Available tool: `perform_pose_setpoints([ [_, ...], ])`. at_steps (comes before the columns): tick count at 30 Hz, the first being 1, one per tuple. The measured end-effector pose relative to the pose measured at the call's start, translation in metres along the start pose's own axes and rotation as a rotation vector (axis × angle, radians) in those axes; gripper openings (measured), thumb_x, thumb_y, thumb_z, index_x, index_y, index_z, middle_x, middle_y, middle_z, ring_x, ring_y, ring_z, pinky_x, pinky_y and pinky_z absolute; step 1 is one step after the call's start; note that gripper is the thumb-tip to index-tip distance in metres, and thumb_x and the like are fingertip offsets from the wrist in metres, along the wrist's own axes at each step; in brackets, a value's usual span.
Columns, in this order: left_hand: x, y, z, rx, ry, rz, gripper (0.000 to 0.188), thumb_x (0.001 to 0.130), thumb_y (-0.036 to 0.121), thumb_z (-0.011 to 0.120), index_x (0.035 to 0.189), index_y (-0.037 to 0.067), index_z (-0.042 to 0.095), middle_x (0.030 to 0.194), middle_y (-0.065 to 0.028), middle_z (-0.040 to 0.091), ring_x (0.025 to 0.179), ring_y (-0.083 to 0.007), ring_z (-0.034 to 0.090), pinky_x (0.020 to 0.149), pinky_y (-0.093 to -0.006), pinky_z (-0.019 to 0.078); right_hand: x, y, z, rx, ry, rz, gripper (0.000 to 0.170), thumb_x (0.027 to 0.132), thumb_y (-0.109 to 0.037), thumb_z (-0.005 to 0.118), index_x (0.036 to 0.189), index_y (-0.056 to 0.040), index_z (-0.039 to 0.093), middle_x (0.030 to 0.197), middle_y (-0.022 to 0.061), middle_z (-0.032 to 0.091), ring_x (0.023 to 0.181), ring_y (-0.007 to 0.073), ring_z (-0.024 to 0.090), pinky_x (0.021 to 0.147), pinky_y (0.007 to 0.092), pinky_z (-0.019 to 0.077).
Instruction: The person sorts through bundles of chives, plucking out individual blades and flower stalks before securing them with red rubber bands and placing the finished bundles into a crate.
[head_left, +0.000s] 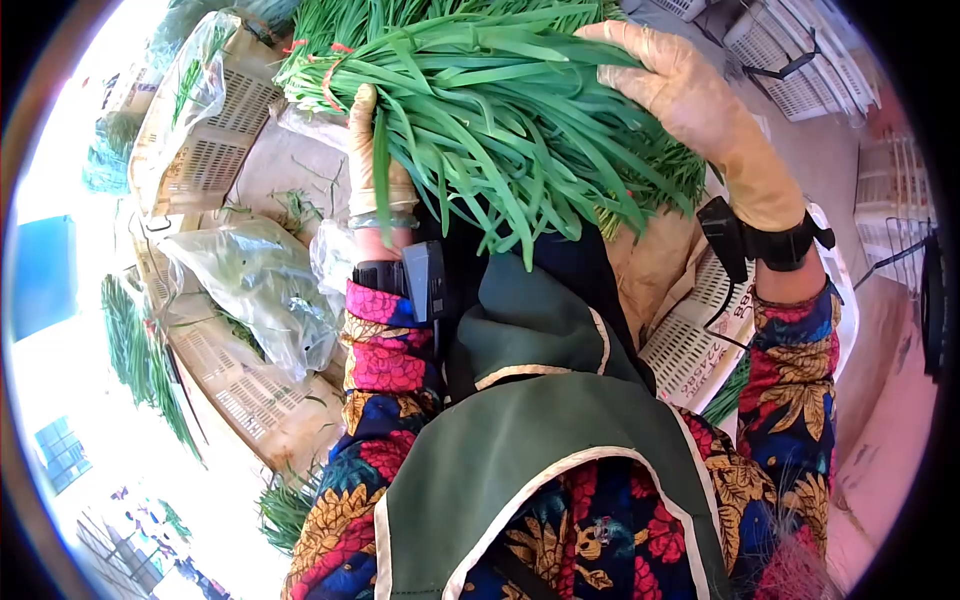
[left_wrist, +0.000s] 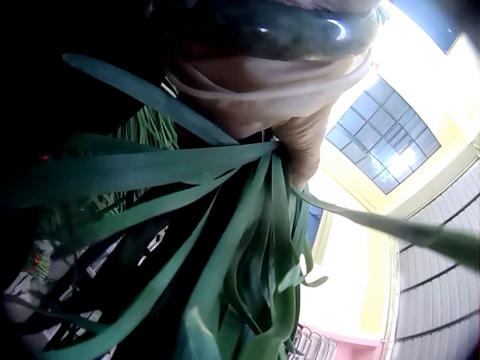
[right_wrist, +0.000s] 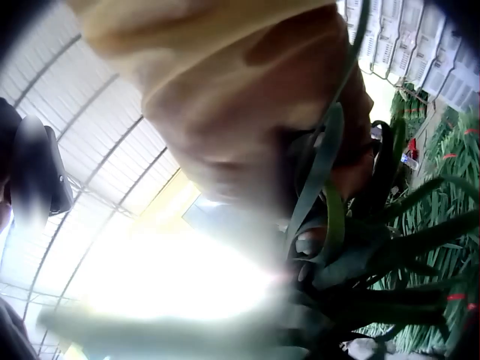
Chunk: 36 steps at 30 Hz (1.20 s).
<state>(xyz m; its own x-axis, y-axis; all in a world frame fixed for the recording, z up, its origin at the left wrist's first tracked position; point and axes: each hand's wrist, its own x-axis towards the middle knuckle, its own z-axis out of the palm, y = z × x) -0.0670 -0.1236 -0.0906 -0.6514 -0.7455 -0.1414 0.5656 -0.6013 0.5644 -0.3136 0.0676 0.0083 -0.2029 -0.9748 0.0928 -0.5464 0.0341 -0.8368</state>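
Note:
A big bunch of Chinese chives spreads across the upper middle of the head view, long flat leaves drooping toward the apron. A red tie circles its stem end. My gloved left hand grips the bunch near that tie, thumb up along the near side, other fingers hidden beneath. At the leaf tips, my gloved right hand holds leaves between fingers and thumb. Leaves fan out below the left hand in the left wrist view. In the right wrist view, loose leaves hang by the right fingertips.
More tied chives lie behind the bunch. Plastic crates stand at upper right, and a printed crate sits by my right side. To my left are a clear plastic bag and a cream crate.

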Motion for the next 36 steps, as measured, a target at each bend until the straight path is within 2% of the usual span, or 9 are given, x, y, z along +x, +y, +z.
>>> perform_pose_setpoints([
  [3, 0.002, -0.004, -0.008, 0.024, 0.017, -0.035, 0.052, 0.091, 0.034, 0.07, 0.132, 0.006, 0.057, 0.123, -0.0118, 0.066, 0.107, -0.0283, 0.066, 0.097, -0.045, 0.054, 0.003, 0.004, -0.004, 0.299, 0.02, 0.172, 0.033, 0.095, -0.009, 0.061, 0.128, -0.0058, 0.062, 0.112, 0.0021, 0.066, 0.099, 0.0078, 0.06, 0.085, 0.0255, 0.051],
  [6, 0.007, -0.005, -0.017, -0.012, 0.048, -0.063, 0.052, 0.087, 0.028, 0.075, 0.131, 0.006, 0.058, 0.123, -0.0119, 0.066, 0.108, -0.0294, 0.066, 0.098, -0.0471, 0.0537, -0.002, -0.008, -0.012, 0.215, 0.007, 0.262, 0.033, 0.094, -0.009, 0.062, 0.127, -0.0077, 0.064, 0.11, -0.0007, 0.066, 0.096, 0.006, 0.059, 0.08, 0.0231, 0.0507],
  [15, 0.015, -0.007, -0.037, -0.141, 0.029, -0.066, 0.034, 0.092, 0.021, 0.07, 0.12, 0.004, 0.063, 0.114, -0.0114, 0.07, 0.102, -0.0286, 0.068, 0.095, -0.0472, 0.0557, -0.027, 0.003, -0.032, 0.033, 0.0, 0.226, 0.048, 0.092, -0.006, 0.06, 0.139, -0.0079, 0.053, 0.13, 0.0065, 0.061, 0.109, 0.0095, 0.058, 0.098, 0.0269, 0.047],
  [18, 0.019, -0.006, -0.045, -0.163, 0.048, -0.069, 0.031, 0.093, 0.018, 0.069, 0.119, 0.003, 0.063, 0.114, -0.0125, 0.07, 0.103, -0.0305, 0.068, 0.094, -0.051, 0.0558, -0.046, -0.033, -0.032, -0.524, 0.262, -0.006, 0.045, 0.091, -0.004, 0.06, 0.136, -0.0061, 0.057, 0.124, 0.0099, 0.063, 0.107, 0.0108, 0.06, 0.099, 0.0265, 0.0464],
  [22, 0.013, -0.011, -0.02, -0.117, 0.065, -0.041, 0.029, 0.093, 0.016, 0.067, 0.118, 0.0, 0.062, 0.113, -0.0134, 0.069, 0.099, -0.0288, 0.068, 0.091, -0.0468, 0.058, -0.058, -0.073, -0.008, 0.03, 0.351, 0.019, 0.032, 0.09, -0.007, 0.065, 0.122, -0.0088, 0.067, 0.1, 0.0047, 0.068, 0.089, 0.0106, 0.062, 0.083, 0.0234, 0.049],
  [24, 0.014, -0.013, -0.017, -0.089, 0.063, -0.034, 0.03, 0.094, 0.015, 0.066, 0.119, 0.0, 0.061, 0.113, -0.0139, 0.069, 0.099, -0.0288, 0.068, 0.092, -0.0466, 0.0576, -0.053, -0.083, 0.016, -0.071, 0.147, 0.009, 0.025, 0.089, -0.009, 0.068, 0.114, -0.01, 0.072, 0.086, 0.0024, 0.068, 0.076, 0.009, 0.061, 0.071, 0.0221, 0.0486],
  [26, 0.018, -0.015, -0.025, -0.033, 0.078, -0.011, 0.033, 0.093, 0.017, 0.067, 0.122, 0.002, 0.061, 0.118, -0.0146, 0.068, 0.105, -0.0309, 0.067, 0.097, -0.0509, 0.055, -0.039, -0.065, 0.054, -0.156, 0.197, 0.031, 0.015, 0.087, -0.019, 0.072, 0.099, -0.01, 0.07, 0.074, 0.0094, 0.067, 0.065, 0.023, 0.064, 0.06, 0.0348, 0.0491],
  [29, 0.015, -0.02, -0.012, 0.085, 0.108, 0.105, 0.031, 0.094, 0.016, 0.066, 0.12, 0.0, 0.061, 0.114, -0.0131, 0.069, 0.102, -0.0274, 0.068, 0.093, -0.0448, 0.0567, -0.025, -0.037, 0.083, -0.287, 0.296, -0.031, 0.019, 0.086, -0.017, 0.075, 0.103, -0.0085, 0.071, 0.062, 0.0008, 0.056, 0.055, 0.0099, 0.051, 0.053, 0.0265, 0.0392],
  [36, 0.007, -0.024, 0.007, 0.212, 0.162, 0.226, 0.03, 0.095, 0.015, 0.064, 0.118, -0.003, 0.06, 0.11, -0.0128, 0.069, 0.095, -0.0256, 0.069, 0.087, -0.0411, 0.0594, -0.01, -0.027, 0.104, -0.474, 0.363, -0.029, 0.016, 0.084, -0.018, 0.077, 0.093, -0.0087, 0.069, 0.055, 0.0031, 0.05, 0.049, 0.0151, 0.046, 0.049, 0.0302, 0.0377],
])
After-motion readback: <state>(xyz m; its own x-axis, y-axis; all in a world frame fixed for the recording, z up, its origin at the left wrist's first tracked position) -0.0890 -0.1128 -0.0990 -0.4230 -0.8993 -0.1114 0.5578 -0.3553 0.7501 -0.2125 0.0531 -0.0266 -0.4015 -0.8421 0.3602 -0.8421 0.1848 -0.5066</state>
